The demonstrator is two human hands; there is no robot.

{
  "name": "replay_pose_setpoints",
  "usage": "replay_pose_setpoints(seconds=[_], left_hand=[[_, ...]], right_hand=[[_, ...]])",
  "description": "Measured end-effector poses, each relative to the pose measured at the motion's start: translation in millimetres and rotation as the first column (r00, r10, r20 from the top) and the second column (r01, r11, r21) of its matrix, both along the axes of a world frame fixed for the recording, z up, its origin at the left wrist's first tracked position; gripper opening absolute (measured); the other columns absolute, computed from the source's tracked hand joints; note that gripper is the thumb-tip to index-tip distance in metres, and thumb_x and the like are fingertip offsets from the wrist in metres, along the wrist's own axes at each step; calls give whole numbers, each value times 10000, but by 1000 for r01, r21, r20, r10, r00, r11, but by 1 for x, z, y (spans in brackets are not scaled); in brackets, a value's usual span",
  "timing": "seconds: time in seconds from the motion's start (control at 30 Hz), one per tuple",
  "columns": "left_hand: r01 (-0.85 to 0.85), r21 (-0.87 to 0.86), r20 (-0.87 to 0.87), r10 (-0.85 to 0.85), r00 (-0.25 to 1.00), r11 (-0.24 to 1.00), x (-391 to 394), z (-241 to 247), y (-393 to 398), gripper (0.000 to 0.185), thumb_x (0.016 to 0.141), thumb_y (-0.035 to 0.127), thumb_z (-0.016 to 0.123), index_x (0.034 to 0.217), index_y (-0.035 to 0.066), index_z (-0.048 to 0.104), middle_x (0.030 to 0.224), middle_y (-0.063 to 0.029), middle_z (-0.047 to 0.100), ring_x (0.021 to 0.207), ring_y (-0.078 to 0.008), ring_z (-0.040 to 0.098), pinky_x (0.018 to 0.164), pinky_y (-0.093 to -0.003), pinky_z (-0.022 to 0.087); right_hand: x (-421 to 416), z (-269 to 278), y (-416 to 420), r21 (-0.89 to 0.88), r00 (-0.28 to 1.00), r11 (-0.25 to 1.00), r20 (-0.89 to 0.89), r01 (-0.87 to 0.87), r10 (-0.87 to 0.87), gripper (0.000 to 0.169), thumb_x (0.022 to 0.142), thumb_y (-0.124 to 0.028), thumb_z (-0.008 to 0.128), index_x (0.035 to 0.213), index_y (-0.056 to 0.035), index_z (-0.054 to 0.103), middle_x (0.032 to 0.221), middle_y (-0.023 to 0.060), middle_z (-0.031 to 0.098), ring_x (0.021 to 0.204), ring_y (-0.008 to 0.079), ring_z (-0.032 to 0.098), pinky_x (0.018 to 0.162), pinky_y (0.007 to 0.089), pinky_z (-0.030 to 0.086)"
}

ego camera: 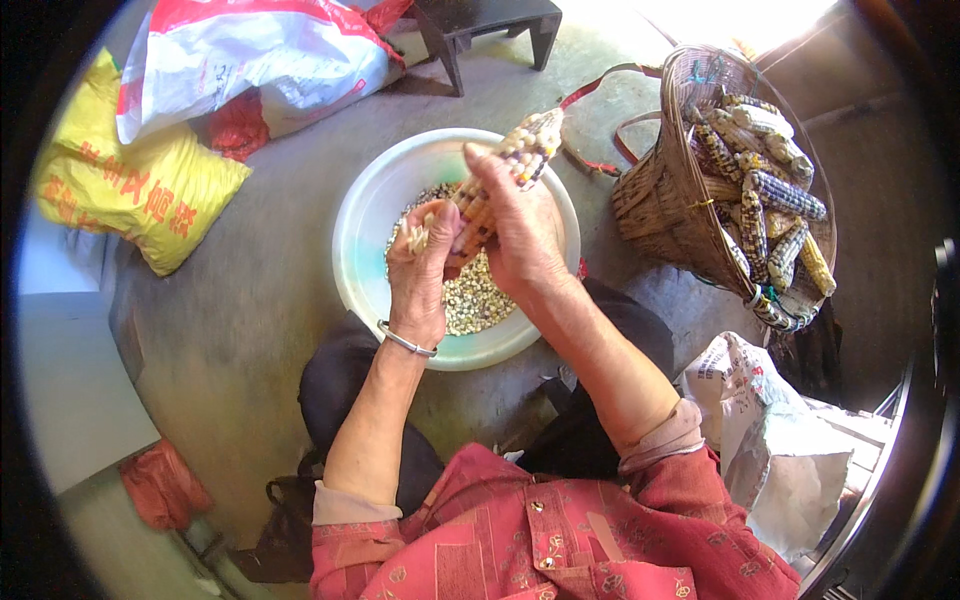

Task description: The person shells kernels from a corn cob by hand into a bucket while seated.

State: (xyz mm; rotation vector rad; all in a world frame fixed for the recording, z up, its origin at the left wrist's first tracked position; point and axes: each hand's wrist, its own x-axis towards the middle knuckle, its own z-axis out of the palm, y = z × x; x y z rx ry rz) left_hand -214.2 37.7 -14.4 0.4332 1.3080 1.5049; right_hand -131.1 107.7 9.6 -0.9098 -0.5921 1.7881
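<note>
My right hand (525, 232) is wrapped around a multicoloured corn cob (534, 146), its thumb lying along the side. The cob's upper end, with white, purple and a few yellow kernels, points up and to the right. At the lower end, which looks partly bare, my left hand (424, 262) grips with its thumb bent. Pale kernels (417, 234) show between the left fingers. Beneath both hands is a wide whitish plastic basin (360, 300), standing between my knees. Loose mixed-colour corn kernels (476, 304) cover part of its bottom; my hands hide some of them.
A woven basket (645, 199) of corn cobs (787, 195) leans at the right, its red strap (600, 82) trailing towards the basin. Yellow (161, 195) and white-and-red sacks (300, 60) lie upper left, near a dark stool (487, 19). A white paper sack (787, 450) is lower right.
</note>
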Motion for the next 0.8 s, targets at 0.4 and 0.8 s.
replay_pose_setpoints(seconds=[0.4,0.8], left_hand=[[71,121,11,-73,997,990,-2,2,0,473,892,313,689,1252,22,590,1021,-9,654,878,-69,600,744,-235,491],[300,203,-324,-225,919,932,3,23,-2,483,891,349,683,1186,-15,568,910,-5,634,772,-74,571,690,-219,463]], right_hand=[[6,3,3,19,997,998,-50,-57,58,263,794,-242,767,908,-85,589,789,8,583,675,113,553,580,279,456],[10,10,20,93,996,992,46,-83,79,397,807,-354,764,944,-36,569,875,111,636,726,165,626,619,336,548]])
